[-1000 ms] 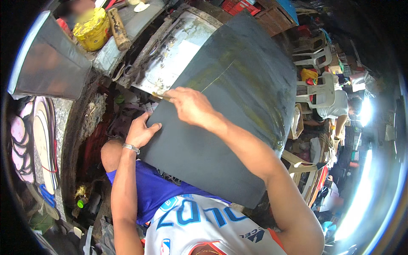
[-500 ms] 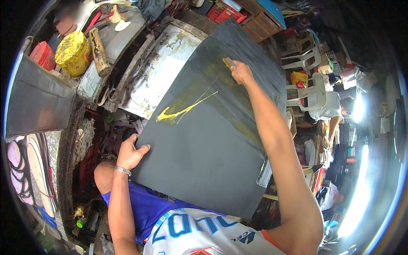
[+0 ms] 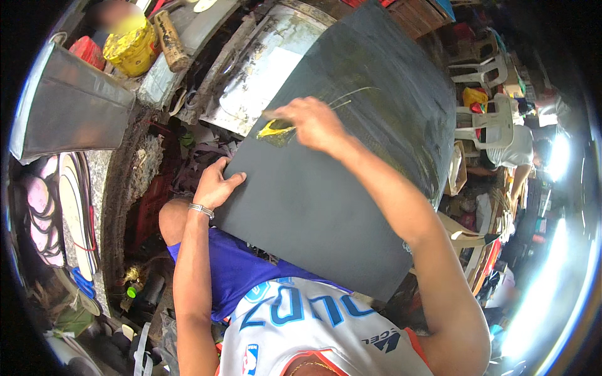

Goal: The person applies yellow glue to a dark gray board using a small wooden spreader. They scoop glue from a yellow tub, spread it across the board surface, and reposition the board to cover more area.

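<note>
A large dark grey sheet (image 3: 301,219) slants across my lap, away from me. My left hand (image 3: 216,185) is closed on its left edge, thumb on top and fingers partly hidden. Over the sheet's left side, my right hand (image 3: 313,125) holds a small flat spreader (image 3: 271,115), blurred and mostly covered by the fingers. Just under it lies a wet patch of yellow glue-like paste (image 3: 274,130). Thin yellow streaks and a dull yellowish smear run over the sheet's far right part.
At left stand a paste-covered yellow tub (image 3: 132,53), a red container (image 3: 88,51), a wooden club (image 3: 169,44) and a grey metal bin (image 3: 75,100). Bundled soles (image 3: 76,200) lie below. White plastic chairs (image 3: 498,128) and another person (image 3: 517,150) are at right.
My right hand has swept the spreader from the sheet's far part leftward and nearer, to the yellow paste. The bright streak there is shorter, with thin lines left. My left hand keeps the edge.
</note>
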`<state>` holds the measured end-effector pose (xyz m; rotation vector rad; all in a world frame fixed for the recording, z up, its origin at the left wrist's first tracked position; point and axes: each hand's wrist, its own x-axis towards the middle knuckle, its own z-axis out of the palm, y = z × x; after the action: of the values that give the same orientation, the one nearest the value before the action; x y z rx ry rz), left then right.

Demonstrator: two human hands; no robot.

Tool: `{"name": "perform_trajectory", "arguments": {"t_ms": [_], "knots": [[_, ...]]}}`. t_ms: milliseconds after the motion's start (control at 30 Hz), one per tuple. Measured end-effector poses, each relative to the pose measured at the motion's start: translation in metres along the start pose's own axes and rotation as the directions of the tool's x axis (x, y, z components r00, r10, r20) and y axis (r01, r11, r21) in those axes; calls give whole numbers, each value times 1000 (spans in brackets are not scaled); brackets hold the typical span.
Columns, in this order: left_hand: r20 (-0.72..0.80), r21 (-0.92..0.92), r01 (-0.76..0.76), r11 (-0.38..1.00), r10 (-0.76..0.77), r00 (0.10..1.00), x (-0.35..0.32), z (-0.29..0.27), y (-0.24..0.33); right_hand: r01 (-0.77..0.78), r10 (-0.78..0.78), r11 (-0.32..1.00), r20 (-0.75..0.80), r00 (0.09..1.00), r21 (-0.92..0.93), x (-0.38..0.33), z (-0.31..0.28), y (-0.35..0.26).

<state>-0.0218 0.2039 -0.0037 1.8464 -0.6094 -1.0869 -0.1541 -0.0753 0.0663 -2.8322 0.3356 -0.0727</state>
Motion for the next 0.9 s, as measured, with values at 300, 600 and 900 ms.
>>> {"name": "perform_trajectory", "arguments": {"t_ms": [300,600,900], "knots": [[16,-16,-21,1000,21,1000,3,4,-5,322,-273,933,263,925,-163,16,-22,8],[25,-104,11,994,-8,1000,-2,7,4,83,-25,987,374,927,-140,-124,-68,111],[30,-28,-22,999,22,999,-9,6,13,-268,300,952,260,918,-150,-367,-85,147]]}}
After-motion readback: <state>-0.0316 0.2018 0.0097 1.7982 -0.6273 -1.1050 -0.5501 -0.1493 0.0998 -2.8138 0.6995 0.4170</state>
